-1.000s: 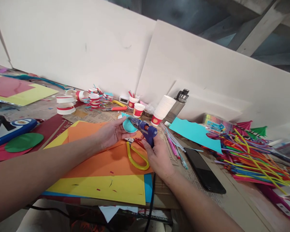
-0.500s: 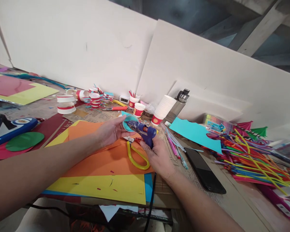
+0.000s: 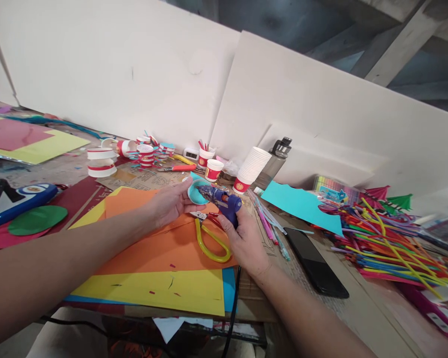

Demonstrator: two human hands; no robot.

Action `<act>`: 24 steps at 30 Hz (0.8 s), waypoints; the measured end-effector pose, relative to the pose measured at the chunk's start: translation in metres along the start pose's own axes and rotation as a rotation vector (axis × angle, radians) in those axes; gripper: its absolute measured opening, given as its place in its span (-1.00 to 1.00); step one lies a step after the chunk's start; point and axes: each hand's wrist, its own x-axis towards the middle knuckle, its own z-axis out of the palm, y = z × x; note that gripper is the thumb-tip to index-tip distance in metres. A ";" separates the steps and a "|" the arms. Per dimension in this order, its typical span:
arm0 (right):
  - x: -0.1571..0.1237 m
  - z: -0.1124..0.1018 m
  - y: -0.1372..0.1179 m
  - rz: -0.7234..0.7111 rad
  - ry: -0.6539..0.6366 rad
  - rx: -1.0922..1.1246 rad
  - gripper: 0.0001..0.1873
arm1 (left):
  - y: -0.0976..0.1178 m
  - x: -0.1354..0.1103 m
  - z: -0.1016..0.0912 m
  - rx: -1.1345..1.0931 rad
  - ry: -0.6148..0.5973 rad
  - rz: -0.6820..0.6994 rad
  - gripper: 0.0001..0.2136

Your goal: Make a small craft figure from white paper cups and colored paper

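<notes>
My left hand (image 3: 171, 203) grips a small paper cup (image 3: 196, 194), whose round light-blue face is turned towards me. Whether that face is the cup's inside or a paper disc on its end I cannot tell. A blue glue gun (image 3: 228, 203) is in my right hand (image 3: 246, 241), its nozzle at the blue face. Whether the nozzle touches it is unclear. Below the gun, yellow-handled scissors (image 3: 213, 248) lie on orange paper (image 3: 149, 253), which rests on yellow paper (image 3: 145, 291). The gun's black cord (image 3: 234, 303) runs down over the table edge.
Behind my hands stand a stack of paper cups (image 3: 252, 169), a bottle (image 3: 274, 161) and cut cups (image 3: 146, 155). To the right lie a phone (image 3: 315, 261), pipe cleaners (image 3: 395, 253) and blue paper (image 3: 302, 206). Green paper circles (image 3: 37, 219) are at left.
The glue gun's nozzle has shifted slightly right and the gun tilts a little more downward. More of the cup's blue face shows. Both hands keep their holds.
</notes>
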 end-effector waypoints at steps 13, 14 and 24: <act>0.001 0.002 0.002 0.038 0.054 0.018 -0.62 | -0.001 -0.005 0.003 -0.023 -0.105 0.062 -0.81; 0.001 0.001 0.001 0.031 0.049 0.020 -0.61 | -0.001 -0.005 0.003 -0.006 -0.100 0.068 -0.81; 0.001 -0.003 -0.003 0.034 -0.080 0.089 -0.57 | 0.003 0.000 -0.004 0.130 -0.046 0.125 -0.83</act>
